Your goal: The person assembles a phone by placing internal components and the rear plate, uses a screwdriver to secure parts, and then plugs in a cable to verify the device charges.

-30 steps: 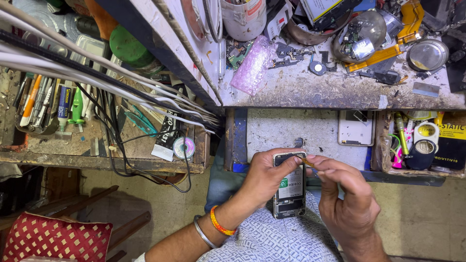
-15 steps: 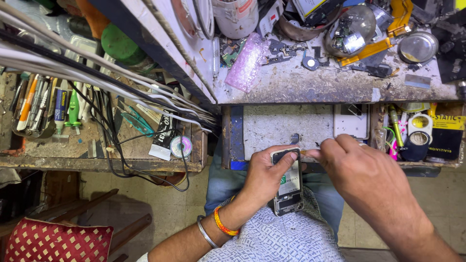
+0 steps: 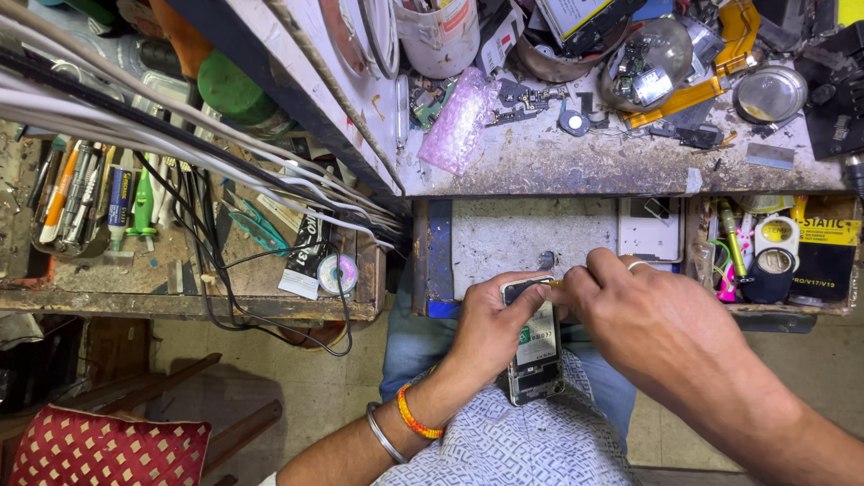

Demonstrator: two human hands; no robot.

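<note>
1. Here, the left hand (image 3: 490, 328) holds an opened phone (image 3: 535, 346) with its back cover off. The fingers are wrapped around the phone's left side.
2. The phone is over the person's lap, just below the near edge of the tabletop (image 3: 540, 162). Its top end points at a grey drawer (image 3: 522, 238) that is pulled out under the tabletop.
3. The right hand (image 3: 648, 319) is curled narrow at the top end of the phone. It pinches a thin little tool (image 3: 551, 283) with a yellow tip. The tip touches the phone's top edge.
4. There is a ring (image 3: 635, 265) on one right finger. The left wrist has an orange band (image 3: 416, 421) and a silver bangle (image 3: 382, 434).
5. A white phone part (image 3: 650, 229) lies in the right side of the drawer.
6. On the tabletop, near its near edge, lies a pink bubble bag (image 3: 459, 117). A white cup (image 3: 436, 31) stands at the far edge. A round metal lid (image 3: 769, 92) is near the right edge.
7. A box at the right holds tape rolls (image 3: 776, 247) and pens.
8. At the left, a lower wooden shelf (image 3: 180, 301) holds screwdrivers (image 3: 81, 193), a green glue bottle (image 3: 144, 202) and a small roll of wire (image 3: 337, 273). White and black cables (image 3: 180, 148) run across it.
9. A red cushion (image 3: 108, 450) with gold dots is at the bottom left, on the floor side.
</note>
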